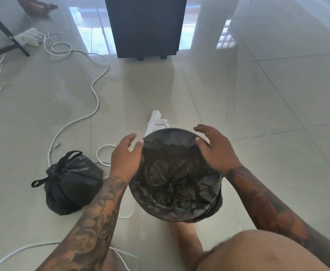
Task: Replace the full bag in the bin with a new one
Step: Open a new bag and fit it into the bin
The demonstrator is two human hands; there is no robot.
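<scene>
A round bin (218, 202) stands on the floor in front of me, lined with a new black bag (172, 173) whose edge is folded over the rim. My left hand (126, 155) is at the bin's left rim, fingers apart, thumb touching the bag's edge. My right hand (216, 148) rests on the right rim with fingers spread and its thumb on the bag's edge. Neither hand closes around anything. The full black bag (72, 184), tied at the top, sits on the floor to the left of the bin.
A white power strip (154, 120) lies just behind the bin, and white cables (93, 89) loop across the tiled floor on the left. A dark cabinet (146, 26) stands further back. A black table leg (9, 34) is at far left. My knee (258, 253) is at the bottom right.
</scene>
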